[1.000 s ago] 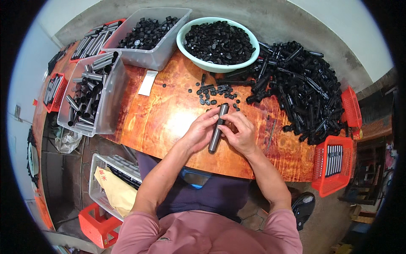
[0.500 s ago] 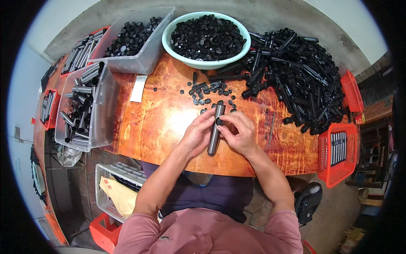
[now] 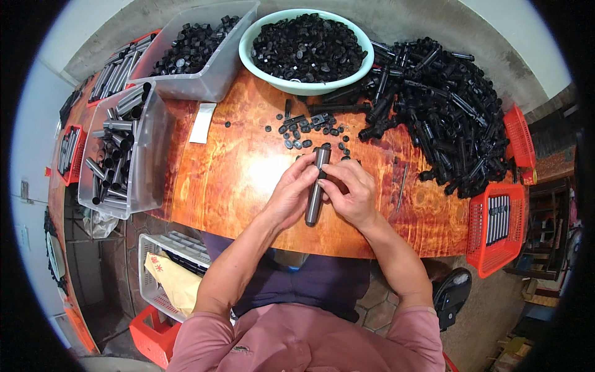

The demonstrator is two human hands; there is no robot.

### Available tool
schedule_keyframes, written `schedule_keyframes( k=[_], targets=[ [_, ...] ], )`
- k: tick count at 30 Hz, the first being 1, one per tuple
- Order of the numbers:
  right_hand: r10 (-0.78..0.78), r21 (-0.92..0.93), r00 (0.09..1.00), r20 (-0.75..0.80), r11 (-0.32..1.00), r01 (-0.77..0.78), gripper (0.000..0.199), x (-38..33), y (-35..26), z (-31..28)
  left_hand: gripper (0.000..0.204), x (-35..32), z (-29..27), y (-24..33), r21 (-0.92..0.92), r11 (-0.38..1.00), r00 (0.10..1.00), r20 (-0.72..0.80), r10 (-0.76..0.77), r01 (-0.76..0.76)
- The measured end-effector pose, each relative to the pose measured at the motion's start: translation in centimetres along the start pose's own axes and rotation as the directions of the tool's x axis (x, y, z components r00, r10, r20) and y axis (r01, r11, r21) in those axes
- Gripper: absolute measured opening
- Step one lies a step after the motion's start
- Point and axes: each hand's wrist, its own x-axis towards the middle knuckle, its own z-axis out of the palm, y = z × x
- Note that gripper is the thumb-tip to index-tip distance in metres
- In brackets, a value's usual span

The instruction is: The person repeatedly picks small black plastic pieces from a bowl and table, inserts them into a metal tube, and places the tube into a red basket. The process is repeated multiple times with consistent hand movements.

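Hardly anything has shifted in the last second: the dark metal tube lies where it lay on the table, and both hands are still bent over it, though the view has crept in closer. The left hand cups the tube from its side, fingers curled round the shaft; the right hand pinches near the upper end, fingers closed on it, and whether a small piece sits between them I cannot tell. It looks like the fitting step, a small black cap going onto the tube's end. My guess is that the next move wants a firm push or twist along the tube's line, with the left hand holding it steady against rolling. Just beyond the tube's tip lies a scatter of loose black caps, near enough to reach. Farther back stands a pale green bowl heaped with more of them, and to the right a big tangled pile of black assembled pieces. On the left, clear bins hold bare grey tubes and black parts, and a red basket hangs at the right edge.
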Motion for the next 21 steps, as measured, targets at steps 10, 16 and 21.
schedule_keyframes(
  k=[10,16,21],
  targets=[
    [0.149,0.108,0.988,-0.049,0.984,-0.143,0.034,-0.4,0.1,-0.5,0.029,0.0,0.1,0.0,0.031,0.999,0.999,-0.019,-0.038,0.039],
    [0.158,0.129,0.987,-0.013,0.979,-0.155,0.027,0.0,0.2,-0.2,0.029,-0.3,0.5,0.5,-0.005,0.999,0.998,-0.033,-0.045,0.045],
    [0.225,0.115,0.974,0.002,0.968,-0.224,0.025,-0.1,0.2,-0.3,0.03,-0.2,0.7,0.5,0.04,0.998,0.999,-0.017,-0.041,0.042]
  ],
)
